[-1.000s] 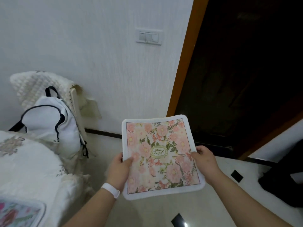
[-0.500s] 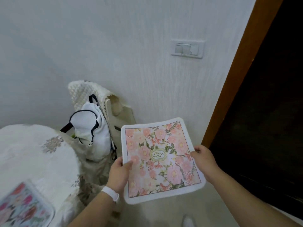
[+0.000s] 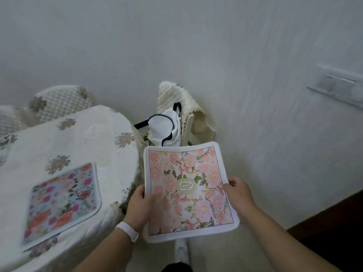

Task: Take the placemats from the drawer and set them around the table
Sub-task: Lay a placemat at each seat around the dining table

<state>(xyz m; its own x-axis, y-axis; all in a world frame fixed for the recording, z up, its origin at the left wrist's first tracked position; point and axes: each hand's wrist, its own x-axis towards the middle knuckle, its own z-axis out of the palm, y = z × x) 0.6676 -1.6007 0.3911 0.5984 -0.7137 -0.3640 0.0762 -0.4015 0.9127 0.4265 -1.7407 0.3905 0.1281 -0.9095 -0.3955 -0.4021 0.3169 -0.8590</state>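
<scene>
I hold a pink floral placemat with a white border in the air, to the right of the table. My left hand grips its left edge and my right hand grips its right edge. A second placemat, blue with red and pink flowers, lies flat on the table near its right rim. The table is covered with a white embroidered cloth.
A chair with a cream quilted cover stands against the wall beyond the held mat, with a white bag hanging on it. Another covered chair stands behind the table. A light switch is on the right wall.
The view has swung left: the dark doorway has left the frame and the table with the blue placemat has come into view. Both hands still hold the pink mat.
</scene>
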